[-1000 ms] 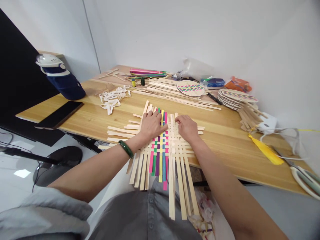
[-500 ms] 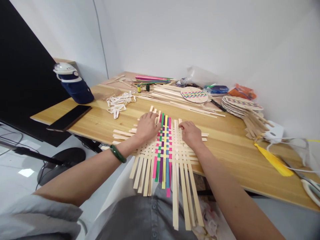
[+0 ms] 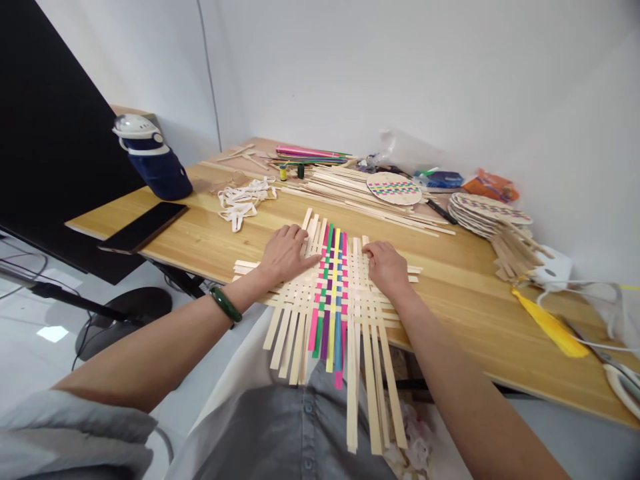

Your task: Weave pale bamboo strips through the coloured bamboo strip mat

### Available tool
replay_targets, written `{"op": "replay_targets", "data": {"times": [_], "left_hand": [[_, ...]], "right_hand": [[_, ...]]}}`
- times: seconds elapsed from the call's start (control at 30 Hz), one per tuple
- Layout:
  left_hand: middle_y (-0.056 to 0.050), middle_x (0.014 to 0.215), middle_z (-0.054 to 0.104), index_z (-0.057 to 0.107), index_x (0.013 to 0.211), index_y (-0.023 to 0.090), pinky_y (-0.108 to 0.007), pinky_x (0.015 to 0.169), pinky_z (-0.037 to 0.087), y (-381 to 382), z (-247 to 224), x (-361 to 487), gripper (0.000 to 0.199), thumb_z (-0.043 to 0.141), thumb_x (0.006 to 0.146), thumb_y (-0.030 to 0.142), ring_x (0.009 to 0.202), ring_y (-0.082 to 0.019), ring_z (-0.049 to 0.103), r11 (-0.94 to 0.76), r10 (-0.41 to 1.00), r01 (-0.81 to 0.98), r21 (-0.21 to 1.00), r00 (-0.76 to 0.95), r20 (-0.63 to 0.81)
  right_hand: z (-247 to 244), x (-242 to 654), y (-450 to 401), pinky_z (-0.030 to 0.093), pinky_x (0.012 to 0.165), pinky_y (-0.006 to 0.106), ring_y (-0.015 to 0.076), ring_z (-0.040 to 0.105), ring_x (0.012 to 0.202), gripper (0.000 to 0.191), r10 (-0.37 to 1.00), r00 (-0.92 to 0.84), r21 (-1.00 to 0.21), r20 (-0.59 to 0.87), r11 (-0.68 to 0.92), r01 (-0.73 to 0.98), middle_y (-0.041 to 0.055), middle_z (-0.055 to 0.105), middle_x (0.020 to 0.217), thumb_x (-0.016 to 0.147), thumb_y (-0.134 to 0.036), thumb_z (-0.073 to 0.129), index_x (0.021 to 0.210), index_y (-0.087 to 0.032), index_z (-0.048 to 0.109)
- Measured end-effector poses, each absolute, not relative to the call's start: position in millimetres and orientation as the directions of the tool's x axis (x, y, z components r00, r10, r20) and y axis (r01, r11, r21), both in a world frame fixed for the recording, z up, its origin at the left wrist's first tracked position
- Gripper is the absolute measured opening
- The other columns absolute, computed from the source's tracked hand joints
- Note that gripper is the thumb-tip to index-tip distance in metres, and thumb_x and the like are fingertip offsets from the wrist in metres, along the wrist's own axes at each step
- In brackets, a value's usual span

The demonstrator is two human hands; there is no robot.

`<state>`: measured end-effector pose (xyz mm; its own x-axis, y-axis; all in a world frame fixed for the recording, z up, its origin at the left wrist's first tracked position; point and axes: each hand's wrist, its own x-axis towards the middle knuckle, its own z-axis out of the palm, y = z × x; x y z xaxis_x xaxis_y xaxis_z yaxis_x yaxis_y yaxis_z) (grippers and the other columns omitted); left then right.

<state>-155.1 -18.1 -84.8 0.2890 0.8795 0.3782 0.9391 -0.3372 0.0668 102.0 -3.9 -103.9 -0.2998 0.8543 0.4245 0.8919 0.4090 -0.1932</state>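
A woven mat of pale strips, with pink, green, purple, yellow and blue strips down its middle, lies at the table's front edge, its long ends hanging over toward my lap. My left hand rests on the mat's left part, fingers spread and thumb stretched toward the coloured strips. At the upper right of the weave, my right hand has its fingers curled closed around the top end of a pale strip. The undersides of both hands are hidden.
A phone, a blue bottle and white ribbon lie or stand at left. Behind are loose strips and a round woven piece. Stacked fans, a yellow tassel and scissors are at right.
My left hand has shifted left over the mat, and its thumb and fingers are spread wider. My right hand keeps its place at the strip's top end. The view has shifted slightly.
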Motion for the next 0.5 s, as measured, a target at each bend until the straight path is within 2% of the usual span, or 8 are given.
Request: {"op": "replay_targets", "data": {"times": [0.17, 0.33, 0.5], "left_hand": [[-0.011, 0.121, 0.063, 0.056, 0.127, 0.017, -0.041, 0.095, 0.041, -15, -78, -152, 0.059, 0.054, 0.087, 0.061, 0.108, -0.030, 0.054, -0.448, 0.862, 0.893, 0.046, 0.418, 0.285], [-0.010, 0.114, 0.065, 0.064, 0.110, 0.020, -0.044, 0.090, 0.041, -15, -79, -141, 0.059, 0.054, 0.081, 0.070, 0.105, -0.033, 0.054, -0.340, 0.895, 0.940, 0.013, 0.320, 0.310], [-0.011, 0.105, 0.066, 0.062, 0.096, 0.019, -0.045, 0.087, 0.040, -12, -83, -133, 0.054, 0.058, 0.079, 0.070, 0.101, -0.033, 0.055, -0.295, 0.905, 0.954, 0.056, 0.260, 0.336]], "right_hand": [[-105, 102, -3, 0.043, 0.074, 0.033, 0.0238, 0.058, 0.096, 0.027, 0.859, -0.295, -0.193, 0.419, 0.401, 0.895, 0.0087, 0.070, 0.097, 0.084, -0.006, 0.043, 0.092, -0.020, 0.065], [-105, 102, -3, 0.043, 0.074, 0.032, 0.0239, 0.057, 0.096, 0.026, 0.866, -0.287, -0.195, 0.411, 0.391, 0.900, 0.0091, 0.070, 0.097, 0.084, -0.007, 0.043, 0.092, -0.019, 0.065], [-105, 102, -3, 0.043, 0.075, 0.033, 0.0237, 0.057, 0.096, 0.026, 0.865, -0.288, -0.198, 0.411, 0.394, 0.898, 0.0083, 0.070, 0.097, 0.084, -0.007, 0.044, 0.092, -0.020, 0.065]]}}
